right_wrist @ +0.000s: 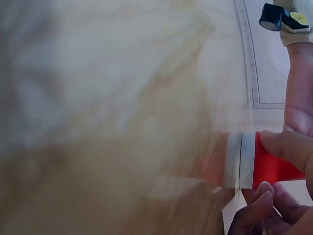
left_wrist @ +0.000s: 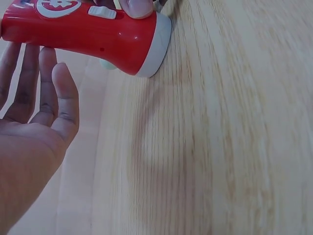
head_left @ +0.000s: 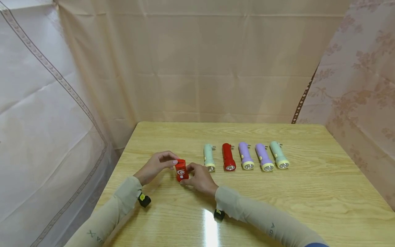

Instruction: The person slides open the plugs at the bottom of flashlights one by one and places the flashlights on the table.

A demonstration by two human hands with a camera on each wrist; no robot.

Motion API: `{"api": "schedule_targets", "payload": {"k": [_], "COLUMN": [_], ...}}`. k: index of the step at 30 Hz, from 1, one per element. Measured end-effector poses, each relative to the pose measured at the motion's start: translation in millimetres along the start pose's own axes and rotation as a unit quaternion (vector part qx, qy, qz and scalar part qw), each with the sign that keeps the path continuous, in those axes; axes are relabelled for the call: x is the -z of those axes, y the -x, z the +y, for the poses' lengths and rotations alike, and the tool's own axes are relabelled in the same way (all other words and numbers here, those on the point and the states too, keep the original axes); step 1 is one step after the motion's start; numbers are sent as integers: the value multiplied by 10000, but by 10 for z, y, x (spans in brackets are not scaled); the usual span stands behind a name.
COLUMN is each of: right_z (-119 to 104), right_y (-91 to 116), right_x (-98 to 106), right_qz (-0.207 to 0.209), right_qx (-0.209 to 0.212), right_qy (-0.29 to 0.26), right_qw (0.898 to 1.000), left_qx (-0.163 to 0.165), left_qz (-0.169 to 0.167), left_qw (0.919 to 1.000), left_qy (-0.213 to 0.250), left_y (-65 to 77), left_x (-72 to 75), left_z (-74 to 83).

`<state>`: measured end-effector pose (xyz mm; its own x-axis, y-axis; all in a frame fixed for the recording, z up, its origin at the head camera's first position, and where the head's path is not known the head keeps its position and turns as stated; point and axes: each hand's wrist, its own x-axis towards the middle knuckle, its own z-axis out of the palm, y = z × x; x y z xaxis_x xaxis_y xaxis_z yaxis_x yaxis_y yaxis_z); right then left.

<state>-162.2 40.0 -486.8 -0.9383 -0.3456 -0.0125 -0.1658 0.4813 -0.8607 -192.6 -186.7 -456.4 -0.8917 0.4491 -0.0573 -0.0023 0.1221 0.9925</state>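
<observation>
A red flashlight [head_left: 181, 170] with a white emblem stands upright, lens end down, on the table left of the row. At its top, the thumb and fingers of my left hand [head_left: 155, 167] hold the tail end. My right hand [head_left: 202, 180] grips it lower, from the right. In the left wrist view the white rim [left_wrist: 157, 46] meets the wood, and the left fingers [left_wrist: 49, 88] lie along the far side of the body. The right wrist view has the right thumb [right_wrist: 286, 147] and fingers pinching the red body just above the white rim [right_wrist: 247, 160].
To the right, flashlights lie in a row, lenses toward me: a mint one [head_left: 208, 156], a red one [head_left: 228, 156], two purple ones [head_left: 244, 153] and another mint one [head_left: 278, 153]. Metal plug prongs stick out near their tails. Cloth curtains [head_left: 197, 61] surround the wooden table [head_left: 308, 188].
</observation>
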Motion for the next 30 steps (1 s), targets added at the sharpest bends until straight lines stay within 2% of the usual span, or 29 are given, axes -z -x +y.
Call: {"api": "schedule_targets", "payload": {"k": [8, 14, 22, 30], "right_z": [-19, -24, -60, -78], "right_y": [-25, -55, -64, -68], "right_x": [28, 27, 39, 60], "right_qz": [-82, -99, -117, -93], "right_qx": [-113, -135, -158, -157], "right_qy": [81, 80, 156, 201], "right_qw": [9999, 9998, 9997, 9996], "left_qx": [55, 104, 168, 294], "left_qz": [-89, -120, 141, 185], "left_qw": [9999, 9998, 9997, 9993], "left_qy": [-15, -78, -83, -148], "left_y": [9, 0, 30, 2], "left_x": [-9, 26, 22, 5], "left_z": [63, 48, 115, 131]}}
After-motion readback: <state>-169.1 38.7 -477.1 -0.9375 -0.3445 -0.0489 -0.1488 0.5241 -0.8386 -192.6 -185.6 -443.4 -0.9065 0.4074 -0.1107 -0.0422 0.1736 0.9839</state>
